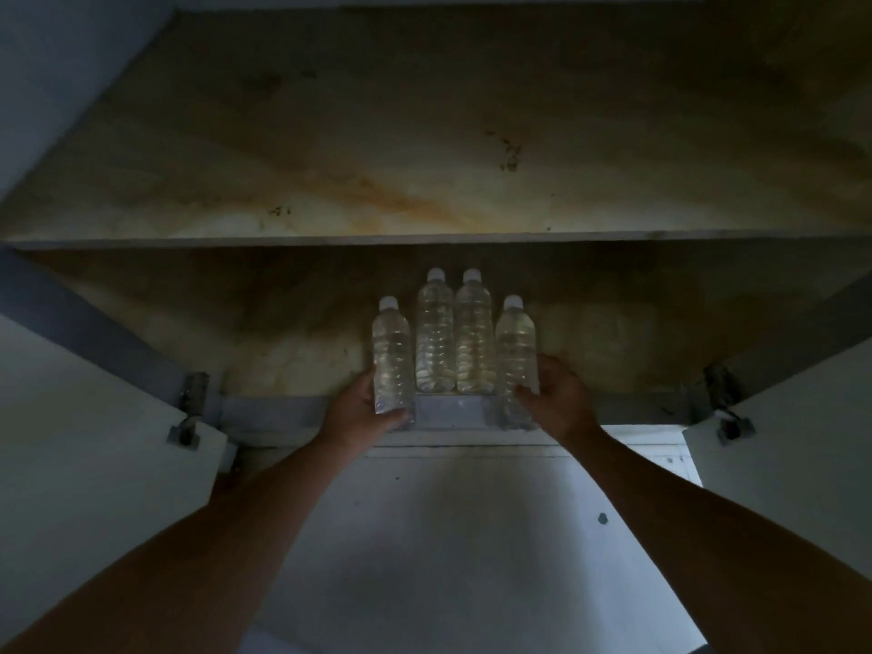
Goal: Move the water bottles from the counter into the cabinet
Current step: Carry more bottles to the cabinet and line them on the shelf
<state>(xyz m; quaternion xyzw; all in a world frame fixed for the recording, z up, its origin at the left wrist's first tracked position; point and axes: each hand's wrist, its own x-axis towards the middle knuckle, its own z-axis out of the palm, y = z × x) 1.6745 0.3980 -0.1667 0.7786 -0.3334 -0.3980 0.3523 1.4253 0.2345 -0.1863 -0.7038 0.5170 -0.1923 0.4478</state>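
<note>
Overhead, left hand and right hand clasp ribbed clear bottles.

In the cabinet before me, the left inner bottle and the right inner bottle stand upright side by side, touching, on the lower level. My left hand holds the left outer bottle just left of that pair and nearer to me, its base over the front rail. My right hand holds the right outer bottle just right of the pair, likewise nearer. The upper shelf runs above all four. The left door and the right door stand open at either side.
</note>
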